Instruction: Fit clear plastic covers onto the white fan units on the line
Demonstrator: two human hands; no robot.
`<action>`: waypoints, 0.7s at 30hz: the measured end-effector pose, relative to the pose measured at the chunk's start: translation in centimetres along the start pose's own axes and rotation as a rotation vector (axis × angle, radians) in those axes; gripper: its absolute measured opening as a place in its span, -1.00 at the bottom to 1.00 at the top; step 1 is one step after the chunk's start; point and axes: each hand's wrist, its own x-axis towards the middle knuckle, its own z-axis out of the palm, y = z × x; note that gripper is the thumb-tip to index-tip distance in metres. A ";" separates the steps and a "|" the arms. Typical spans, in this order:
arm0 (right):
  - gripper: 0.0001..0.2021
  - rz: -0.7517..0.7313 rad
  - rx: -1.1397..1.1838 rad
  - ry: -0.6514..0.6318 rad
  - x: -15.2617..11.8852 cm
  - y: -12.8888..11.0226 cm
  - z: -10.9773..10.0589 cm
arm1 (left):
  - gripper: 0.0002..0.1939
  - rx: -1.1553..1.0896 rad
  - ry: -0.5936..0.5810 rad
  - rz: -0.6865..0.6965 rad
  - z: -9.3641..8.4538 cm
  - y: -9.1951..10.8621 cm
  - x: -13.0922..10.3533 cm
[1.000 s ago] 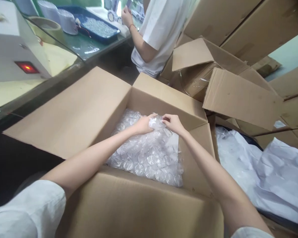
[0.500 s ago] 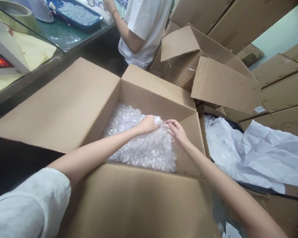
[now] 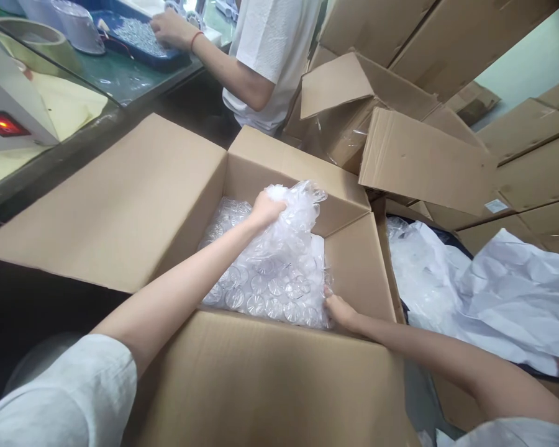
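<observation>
An open cardboard box (image 3: 302,372) stands in front of me, flaps folded out. Inside lie rows of clear round plastic pieces (image 3: 256,304) with radial ribs, packed close together. My left hand (image 3: 268,210) is closed around a bunched-up part of clear plastic film (image 3: 295,217), lifted above the pieces near the box's far wall. Down at the near right corner of the contents is my right hand (image 3: 342,310), its fingers curled at the film's edge; the fingertips are partly hidden. A white sheet shows under the film on the right.
Left, a workbench (image 3: 135,93) holds a tape roll (image 3: 32,37), a blue tray (image 3: 163,59) of small clear pieces and a device with a lit red switch (image 3: 4,124). A co-worker (image 3: 265,56) stands beyond. Cardboard boxes (image 3: 428,155) and white wrapping sheets (image 3: 507,292) crowd the right.
My left hand has moved up and away with the bunched film, which now stands higher. My right hand has left the bunch and come down to the near right corner. The co-worker's hand has reached the tray.
</observation>
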 end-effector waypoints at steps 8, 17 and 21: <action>-0.80 0.007 -0.011 0.085 0.9 0.4 -2.3 | -0.90 0.036 -0.094 -0.024 -0.1 -1.1 -1.1; -0.79 -0.248 0.242 0.275 -1.4 -3.4 -10.4 | -0.62 0.187 -0.509 0.099 3.5 -2.2 -5.0; -0.87 -0.304 0.459 0.374 -1.7 -5.5 -12.1 | -0.90 0.231 -0.591 0.104 6.0 -2.2 -5.9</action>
